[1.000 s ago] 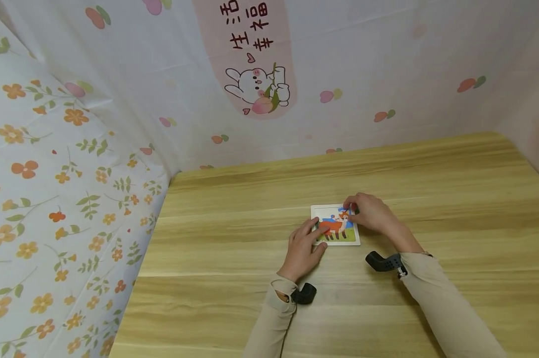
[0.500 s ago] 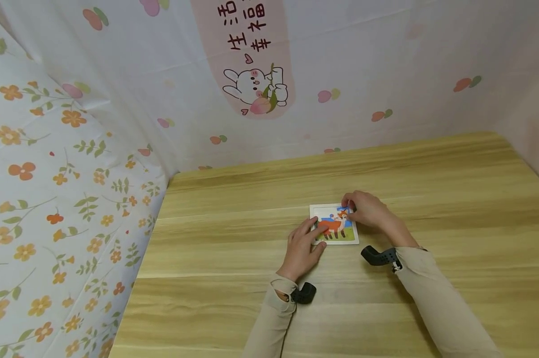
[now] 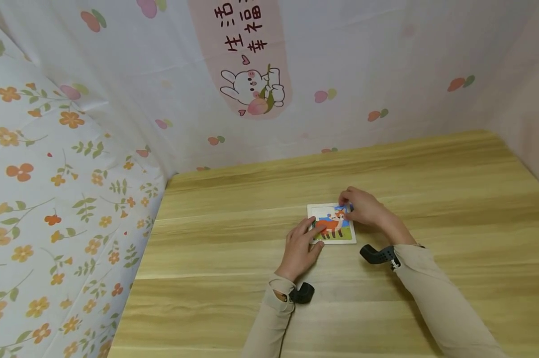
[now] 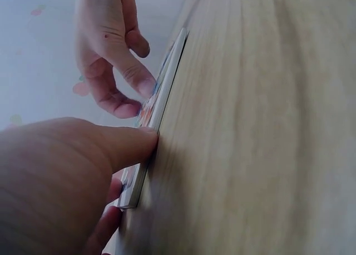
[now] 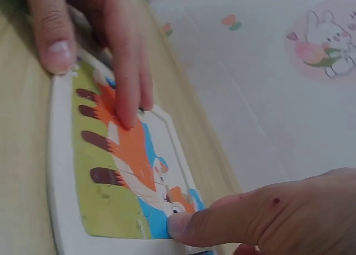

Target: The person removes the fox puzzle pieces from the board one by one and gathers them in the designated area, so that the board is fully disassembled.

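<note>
A small jigsaw puzzle point(image 3: 334, 232) in a white frame lies on the table, picturing an orange fox on green and blue. My left hand point(image 3: 298, 251) rests at its left side. One finger lies straight over the fox's body, and the thumb point(image 4: 130, 146) presses the near edge. At the far right corner, my right hand point(image 3: 365, 208) has curled fingers and pinches what looks like a blue and orange puzzle piece point(image 5: 194, 198) by the fox's head. Its thumb point(image 5: 183, 224) touches the picture; the other fingertips are mostly hidden. A pale area point(image 5: 167, 130) without picture shows at the frame's far left.
The wood-grain table point(image 3: 233, 238) extends around the puzzle. Behind it hangs a white printed cloth point(image 3: 341, 59), with a floral cloth point(image 3: 50, 199) on the left. Each wrist carries a black camera mount point(image 3: 377, 254) over a beige sleeve.
The puzzle and both hands appear slightly further left as the head view shifts. My right hand has adjusted slightly at the far right corner; the left hand keeps its place on the puzzle.
</note>
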The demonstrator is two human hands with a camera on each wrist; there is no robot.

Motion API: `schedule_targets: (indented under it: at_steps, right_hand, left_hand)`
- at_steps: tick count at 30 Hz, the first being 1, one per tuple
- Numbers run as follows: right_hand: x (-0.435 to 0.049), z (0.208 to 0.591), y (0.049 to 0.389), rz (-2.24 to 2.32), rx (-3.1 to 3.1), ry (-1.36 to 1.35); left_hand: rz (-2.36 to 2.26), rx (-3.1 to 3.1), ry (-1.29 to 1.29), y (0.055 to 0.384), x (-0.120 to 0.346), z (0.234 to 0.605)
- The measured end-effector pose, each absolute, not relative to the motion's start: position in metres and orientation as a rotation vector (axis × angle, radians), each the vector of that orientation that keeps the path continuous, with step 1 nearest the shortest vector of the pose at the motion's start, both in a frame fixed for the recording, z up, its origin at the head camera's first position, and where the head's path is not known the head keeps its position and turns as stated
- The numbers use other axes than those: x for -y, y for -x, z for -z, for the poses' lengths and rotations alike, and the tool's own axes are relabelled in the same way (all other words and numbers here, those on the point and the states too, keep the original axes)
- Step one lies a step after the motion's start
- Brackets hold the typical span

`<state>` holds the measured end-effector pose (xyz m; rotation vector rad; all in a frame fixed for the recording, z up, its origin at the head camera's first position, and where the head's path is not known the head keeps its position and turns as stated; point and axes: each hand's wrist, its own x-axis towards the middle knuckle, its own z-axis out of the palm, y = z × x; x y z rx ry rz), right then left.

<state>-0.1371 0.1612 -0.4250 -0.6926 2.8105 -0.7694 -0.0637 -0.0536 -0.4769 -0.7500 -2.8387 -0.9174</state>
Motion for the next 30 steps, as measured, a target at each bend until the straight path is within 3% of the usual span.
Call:
schedule_targets:
  at_steps: [30]
  right_hand:
    - [-0.1606, 0.4256, 0.1308, 0.611, -2.971, 0.653]
  left_hand:
    - [0.921, 2.817, 0.769, 0.0609, 0.0540, 0.4749]
